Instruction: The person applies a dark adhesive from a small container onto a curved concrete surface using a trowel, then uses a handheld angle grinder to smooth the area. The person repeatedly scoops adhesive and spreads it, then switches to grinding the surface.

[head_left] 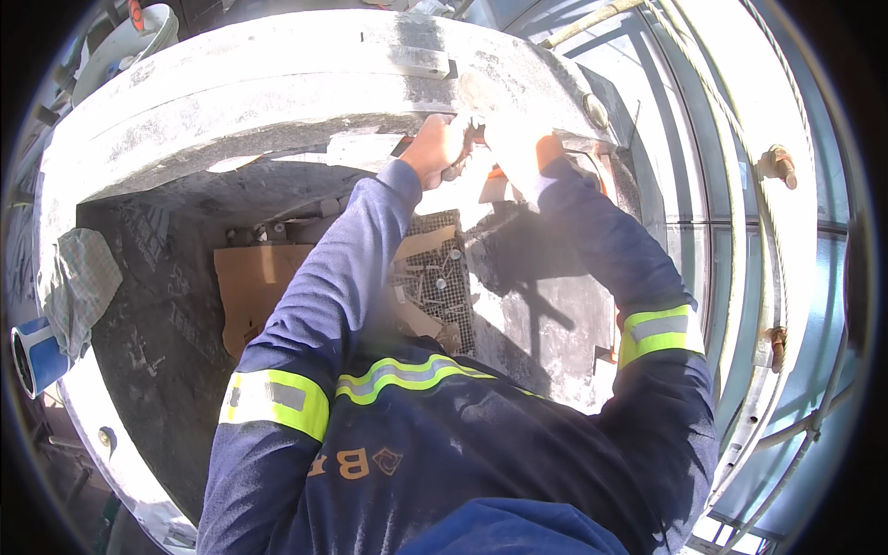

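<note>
Both my arms, in dark blue sleeves with yellow-green reflective bands, stretch forward to the inner edge of a dusty white curved rim [250, 102]. My left hand [435, 151] is closed at that edge, around something too small and glare-washed to make out. Close to its right is my right hand [518, 143], so overexposed that its fingers do not show. A little orange or red shows between and below the hands, its kind unclear. A pale flat piece [363, 149] lies along the edge left of my left hand.
Below my arms are a brown cardboard sheet [264, 277] and a metal grating [435, 291] with scraps on it. A rag [81, 282] and a blue-and-white can [42, 356] are at the left. A white bucket [153, 42] stands far left; ropes and rails [735, 231] run along the right.
</note>
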### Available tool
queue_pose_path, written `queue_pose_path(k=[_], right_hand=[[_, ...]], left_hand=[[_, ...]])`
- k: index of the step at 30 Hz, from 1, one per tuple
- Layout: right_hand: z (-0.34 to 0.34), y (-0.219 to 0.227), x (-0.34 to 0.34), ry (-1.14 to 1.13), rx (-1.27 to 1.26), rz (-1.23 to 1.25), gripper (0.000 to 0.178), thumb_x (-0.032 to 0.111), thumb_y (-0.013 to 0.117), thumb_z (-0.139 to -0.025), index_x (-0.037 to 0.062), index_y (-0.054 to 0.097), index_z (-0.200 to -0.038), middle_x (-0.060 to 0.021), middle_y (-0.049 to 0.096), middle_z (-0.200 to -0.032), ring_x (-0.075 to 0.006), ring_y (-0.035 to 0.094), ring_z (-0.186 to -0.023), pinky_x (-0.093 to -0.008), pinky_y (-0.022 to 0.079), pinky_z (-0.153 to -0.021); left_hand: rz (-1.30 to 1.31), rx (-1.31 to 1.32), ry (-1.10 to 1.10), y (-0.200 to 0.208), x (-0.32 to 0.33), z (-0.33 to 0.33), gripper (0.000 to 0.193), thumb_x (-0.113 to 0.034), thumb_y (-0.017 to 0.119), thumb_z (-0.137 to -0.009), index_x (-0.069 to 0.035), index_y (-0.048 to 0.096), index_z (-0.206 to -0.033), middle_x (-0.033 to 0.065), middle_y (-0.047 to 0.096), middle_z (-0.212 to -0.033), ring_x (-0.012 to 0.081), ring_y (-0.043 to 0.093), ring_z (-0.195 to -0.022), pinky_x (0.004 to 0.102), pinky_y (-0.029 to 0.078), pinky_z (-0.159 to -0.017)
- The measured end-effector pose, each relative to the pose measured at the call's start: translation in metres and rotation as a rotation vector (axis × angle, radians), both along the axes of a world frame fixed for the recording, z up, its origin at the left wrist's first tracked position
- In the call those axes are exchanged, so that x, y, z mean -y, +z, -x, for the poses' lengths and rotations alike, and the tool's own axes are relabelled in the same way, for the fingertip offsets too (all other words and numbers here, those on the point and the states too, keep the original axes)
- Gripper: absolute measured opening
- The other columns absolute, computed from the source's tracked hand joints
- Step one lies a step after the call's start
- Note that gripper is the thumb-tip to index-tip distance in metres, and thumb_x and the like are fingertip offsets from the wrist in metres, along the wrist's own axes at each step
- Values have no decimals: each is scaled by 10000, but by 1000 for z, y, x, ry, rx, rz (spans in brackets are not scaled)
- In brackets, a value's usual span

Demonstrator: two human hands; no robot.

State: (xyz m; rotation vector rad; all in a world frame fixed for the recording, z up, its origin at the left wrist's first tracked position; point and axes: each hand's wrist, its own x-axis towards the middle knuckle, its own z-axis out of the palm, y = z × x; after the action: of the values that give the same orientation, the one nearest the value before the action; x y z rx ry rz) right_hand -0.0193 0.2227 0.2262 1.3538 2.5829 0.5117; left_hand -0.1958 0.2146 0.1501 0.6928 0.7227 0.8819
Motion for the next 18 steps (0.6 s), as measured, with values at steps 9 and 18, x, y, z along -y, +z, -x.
queue_pose_path(k=[9,18], right_hand=[[13,7,-2,-44,256,86,278,266,520,-934,92,675,-1084,-129,707,-1009,-301,687,-917,-424,536,-821],[-50,32,62,-105,-383,30,265,133,607,-843,-26,671,-1045,-173,691,-1002,-303,638,-872,-398,537,-796]], left_hand=[[-40,-37,-47,0,3,-2,319,-325,465,-1047,-53,589,-937,50,587,-718,110,506,-525,266,428,-464],[-9,146,126,15,70,14,236,-241,417,-1049,-59,468,-1190,53,561,-775,140,560,-574,272,470,-465]])
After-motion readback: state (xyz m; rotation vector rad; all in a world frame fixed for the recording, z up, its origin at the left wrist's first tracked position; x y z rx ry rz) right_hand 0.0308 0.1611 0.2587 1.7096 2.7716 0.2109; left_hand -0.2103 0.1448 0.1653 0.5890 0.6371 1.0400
